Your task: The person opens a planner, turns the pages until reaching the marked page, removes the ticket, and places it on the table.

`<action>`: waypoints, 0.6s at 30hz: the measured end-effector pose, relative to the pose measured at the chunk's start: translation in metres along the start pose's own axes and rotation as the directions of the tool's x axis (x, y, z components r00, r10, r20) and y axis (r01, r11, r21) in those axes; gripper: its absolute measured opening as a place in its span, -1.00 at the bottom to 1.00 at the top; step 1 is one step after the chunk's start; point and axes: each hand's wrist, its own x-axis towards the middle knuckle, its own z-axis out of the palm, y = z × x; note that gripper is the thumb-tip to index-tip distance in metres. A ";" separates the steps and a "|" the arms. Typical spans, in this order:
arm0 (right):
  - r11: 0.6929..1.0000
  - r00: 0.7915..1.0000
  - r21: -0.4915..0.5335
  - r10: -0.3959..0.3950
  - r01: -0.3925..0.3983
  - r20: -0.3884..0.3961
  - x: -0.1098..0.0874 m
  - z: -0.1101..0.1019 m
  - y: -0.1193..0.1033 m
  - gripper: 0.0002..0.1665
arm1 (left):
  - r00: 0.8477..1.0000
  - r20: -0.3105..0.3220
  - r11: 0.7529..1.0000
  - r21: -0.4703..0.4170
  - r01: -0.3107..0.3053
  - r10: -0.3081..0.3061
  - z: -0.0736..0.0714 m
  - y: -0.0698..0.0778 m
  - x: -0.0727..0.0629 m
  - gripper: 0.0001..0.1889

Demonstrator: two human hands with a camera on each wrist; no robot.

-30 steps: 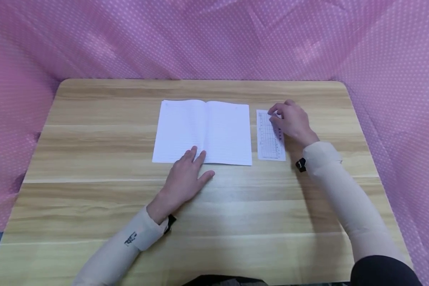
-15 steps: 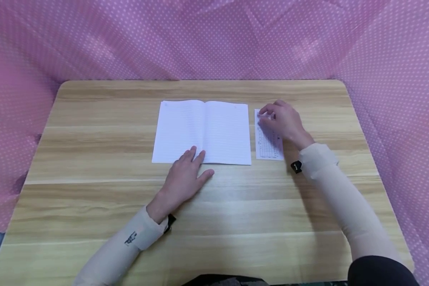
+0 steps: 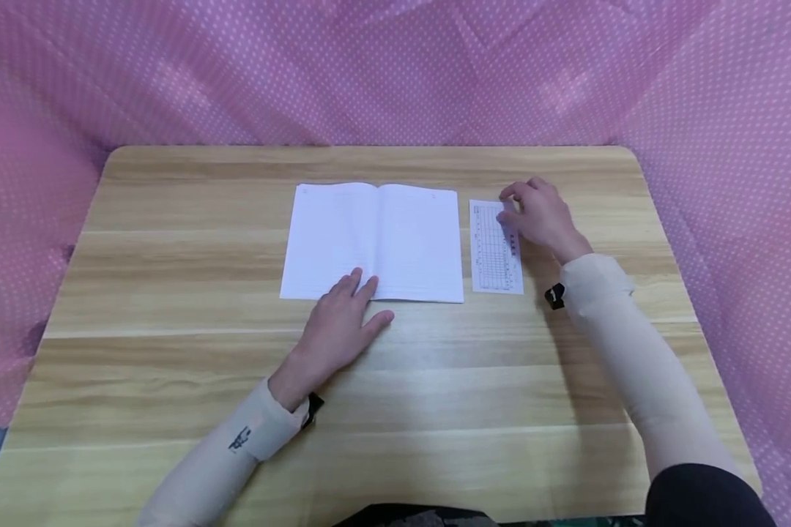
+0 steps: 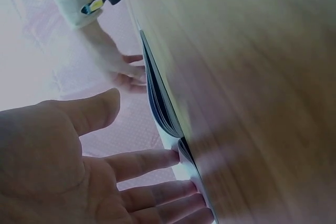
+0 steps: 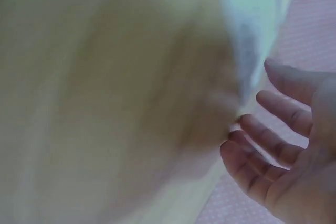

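A ruled notebook [image 3: 422,245] lies open flat on the wooden table in the head view. My left hand [image 3: 336,322] rests with extended fingers on its near edge, just left of the centre fold, thumb spread over the table. Right of the notebook lies a printed paper slip [image 3: 491,263] bearing a grid table, apart from the notebook. Over the slip's far right corner is my right hand [image 3: 542,219], its fingers loosely bent. In the right wrist view a gap shows between thumb and forefinger, with nothing pinched; the slip [image 5: 252,30] is blurred beyond the fingertips.
The wood-grain table [image 3: 171,256] spreads around the papers, with rounded far corners. Pink dotted cloth [image 3: 395,73] hangs behind it and along both sides. Each wrist carries a small black device under its pale sleeve.
My right hand shifts left across the slip, then draws back right to its far right corner, uncovering more of the printed grid. The left hand and notebook stay in place.
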 end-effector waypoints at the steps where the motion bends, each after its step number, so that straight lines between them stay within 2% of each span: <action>1: 1.000 1.000 -0.003 0.004 -0.004 0.008 0.001 0.000 0.003 -0.43 | 1.000 0.003 1.000 -0.002 0.001 -0.001 -0.001 0.000 0.000 -0.22; 5: 1.000 1.000 0.021 -0.011 0.011 0.000 0.001 -0.002 0.008 -0.44 | 1.000 0.008 1.000 -0.010 -0.001 0.001 -0.002 -0.001 0.000 -0.21; 9: 0.998 1.000 0.064 0.000 0.002 -0.023 -0.004 -0.002 0.002 -0.44 | 1.000 0.004 0.999 -0.032 -0.010 0.010 -0.003 -0.003 -0.001 -0.21; 11: 0.998 0.998 0.056 -0.034 0.036 -0.045 -0.008 0.002 -0.008 -0.44 | 1.000 -0.018 0.999 -0.049 -0.024 0.023 -0.003 -0.005 -0.003 -0.23; 12: 0.996 0.995 0.043 -0.078 0.080 -0.061 -0.011 0.005 -0.014 -0.45 | 0.999 -0.037 0.998 -0.058 -0.035 0.033 -0.004 -0.005 -0.004 -0.24; 14: 0.976 0.972 -0.001 -0.218 0.219 -0.090 -0.017 0.014 -0.027 -0.49 | 0.993 -0.102 0.994 -0.087 -0.070 0.061 -0.007 -0.008 -0.007 -0.26; 16: 0.924 0.920 -0.061 -0.381 0.377 -0.089 -0.023 0.026 -0.041 -0.54 | 0.978 -0.194 0.988 -0.114 -0.104 0.081 -0.011 -0.014 -0.009 -0.31; 18: 0.869 0.871 -0.099 -0.490 0.484 -0.045 -0.031 0.037 -0.052 -0.57 | 0.948 -0.312 0.986 -0.130 -0.102 0.057 -0.018 -0.024 -0.009 -0.35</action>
